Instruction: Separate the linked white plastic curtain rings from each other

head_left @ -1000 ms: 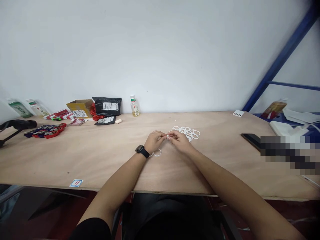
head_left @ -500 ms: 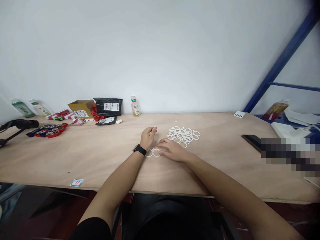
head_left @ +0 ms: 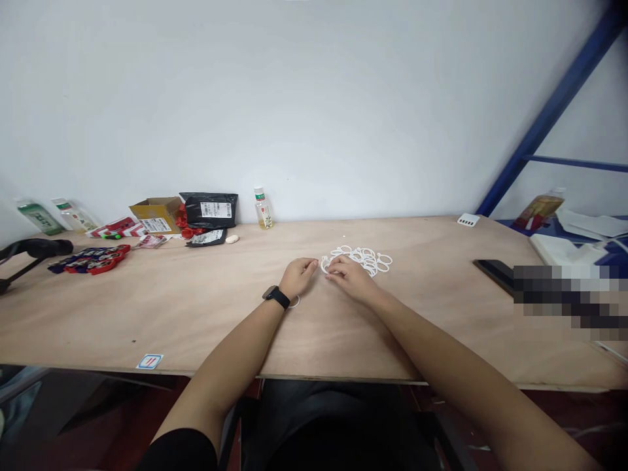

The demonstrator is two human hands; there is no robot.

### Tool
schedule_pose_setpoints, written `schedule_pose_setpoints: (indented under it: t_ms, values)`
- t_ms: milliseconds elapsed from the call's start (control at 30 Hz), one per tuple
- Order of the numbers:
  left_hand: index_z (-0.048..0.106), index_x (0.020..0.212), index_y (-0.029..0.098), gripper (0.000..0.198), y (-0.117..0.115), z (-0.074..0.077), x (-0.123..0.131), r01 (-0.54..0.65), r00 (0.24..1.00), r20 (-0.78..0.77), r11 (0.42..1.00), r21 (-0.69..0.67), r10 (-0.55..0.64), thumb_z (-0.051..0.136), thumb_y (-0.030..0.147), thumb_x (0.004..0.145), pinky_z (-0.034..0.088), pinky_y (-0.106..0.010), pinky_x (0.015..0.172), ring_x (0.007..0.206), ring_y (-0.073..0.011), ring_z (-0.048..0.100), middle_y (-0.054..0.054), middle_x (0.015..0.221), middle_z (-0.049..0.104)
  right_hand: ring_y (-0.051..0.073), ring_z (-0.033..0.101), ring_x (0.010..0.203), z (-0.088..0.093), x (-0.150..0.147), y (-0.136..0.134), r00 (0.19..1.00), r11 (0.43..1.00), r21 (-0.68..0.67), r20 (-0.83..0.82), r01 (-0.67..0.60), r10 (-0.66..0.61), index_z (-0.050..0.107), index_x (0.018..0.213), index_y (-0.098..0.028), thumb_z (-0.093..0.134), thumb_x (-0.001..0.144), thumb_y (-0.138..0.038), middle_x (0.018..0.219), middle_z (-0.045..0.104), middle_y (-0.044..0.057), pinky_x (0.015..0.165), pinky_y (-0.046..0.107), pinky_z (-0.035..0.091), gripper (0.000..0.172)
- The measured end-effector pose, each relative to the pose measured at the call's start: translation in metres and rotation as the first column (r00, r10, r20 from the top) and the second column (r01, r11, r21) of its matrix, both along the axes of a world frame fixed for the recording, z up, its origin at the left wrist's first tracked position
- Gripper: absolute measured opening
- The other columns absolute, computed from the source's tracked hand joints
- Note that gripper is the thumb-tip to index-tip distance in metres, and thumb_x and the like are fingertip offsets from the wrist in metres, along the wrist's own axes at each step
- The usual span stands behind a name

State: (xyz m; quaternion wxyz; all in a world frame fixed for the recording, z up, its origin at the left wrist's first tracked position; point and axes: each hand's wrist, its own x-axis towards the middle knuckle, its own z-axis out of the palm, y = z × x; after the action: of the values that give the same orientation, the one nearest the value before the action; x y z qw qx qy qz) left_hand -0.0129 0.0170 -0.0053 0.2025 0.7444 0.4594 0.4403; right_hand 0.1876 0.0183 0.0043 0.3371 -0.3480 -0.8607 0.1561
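Several white rings (head_left: 383, 263) lie in an overlapping pile on the wooden table (head_left: 206, 307). My right hand (head_left: 350, 277) is at the pile's left front, its fingers pinched on a white ring (head_left: 324, 264) that shows just left of the fingertips. My left hand (head_left: 297, 277), with a black watch on the wrist, is a little further left, thumb and fingers drawn together. Whatever it may hold is too small to make out. Another white ring (head_left: 295, 301) lies flat beside the watch, partly hidden by the wrist.
A clear bottle (head_left: 263, 209), black packages (head_left: 210, 209) and a cardboard box (head_left: 157, 216) stand along the wall. Red and dark blue items (head_left: 93, 259) lie at the left. A phone (head_left: 493, 273) and a white multi-port block (head_left: 468, 220) are at the right.
My right hand has moved up towards the pile and closed on a ring. My left hand has shifted slightly right. One of the two rings near the left wrist is no longer there.
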Motion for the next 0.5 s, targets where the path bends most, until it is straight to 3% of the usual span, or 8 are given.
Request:
schedule_pose_setpoints:
  t_ms: [200,500]
  values:
    - [0.072,0.090,0.016,0.041,-0.003,0.003,0.006,0.225,0.957,0.213,0.968,-0.111,-0.198,0.045,0.047,0.092,0.050,-0.031,0.087,0.093,-0.0194,0.066,-0.005,0.095,0.073,0.019,0.058,0.094,0.002,-0.005,-0.004,0.991,0.989,0.066,-0.014,-0.132,0.133,0.069,0.084,-0.023,0.057,0.087,-0.025,0.098,0.063,0.006,0.086,0.034,0.045,0.013]
    - [0.071,0.086,0.012,0.038,0.001,-0.003,0.011,0.304,0.866,0.465,0.933,-0.194,-0.186,0.067,0.048,0.076,0.050,-0.030,0.075,0.074,-0.0157,0.063,-0.007,0.081,0.071,0.019,0.061,0.087,0.004,-0.005,-0.005,0.976,0.971,0.122,0.093,-0.206,0.196,0.067,0.079,-0.020,0.057,0.085,-0.016,0.087,0.068,0.005,0.081,0.033,0.046,0.013]
